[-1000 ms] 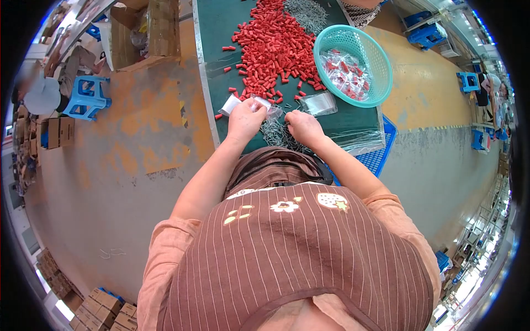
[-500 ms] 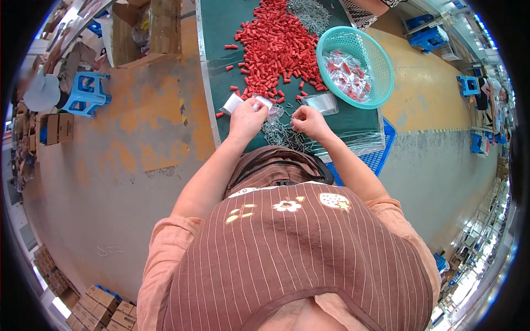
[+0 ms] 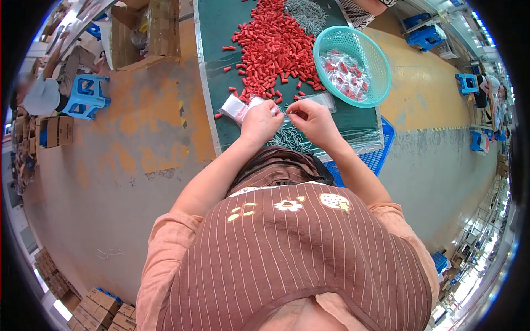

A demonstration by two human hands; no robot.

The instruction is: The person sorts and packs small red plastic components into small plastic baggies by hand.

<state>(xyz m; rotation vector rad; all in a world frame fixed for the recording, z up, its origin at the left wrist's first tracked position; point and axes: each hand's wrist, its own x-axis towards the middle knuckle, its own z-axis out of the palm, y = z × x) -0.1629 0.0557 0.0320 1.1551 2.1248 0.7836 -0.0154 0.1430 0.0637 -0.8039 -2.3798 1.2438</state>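
My left hand (image 3: 260, 122) is closed on a small clear plastic bag, near the table's front edge. Just right of it, my right hand (image 3: 313, 122) pinches something too small to make out, its fingertips close to the bag. Below and between both hands lie loose grey screws (image 3: 290, 138). A heap of red plugs (image 3: 273, 49) spreads beyond them, with a pile of small metal pieces (image 3: 306, 16) behind it. White and clear bags (image 3: 233, 106) lie left of my left hand, and another stack of bags (image 3: 323, 101) lies behind my right hand.
On the green table (image 3: 212, 55), a turquoise basket (image 3: 381, 69) at the right holds filled bags. A blue crate (image 3: 381, 151) is beside the table. Left are a cardboard box (image 3: 165, 33), a blue stool (image 3: 87, 96) and a seated person (image 3: 41, 95). More people are far right.
My right hand has moved left and slightly up from the screws to my left hand. My left hand has shifted slightly right, and the two are now nearly touching.
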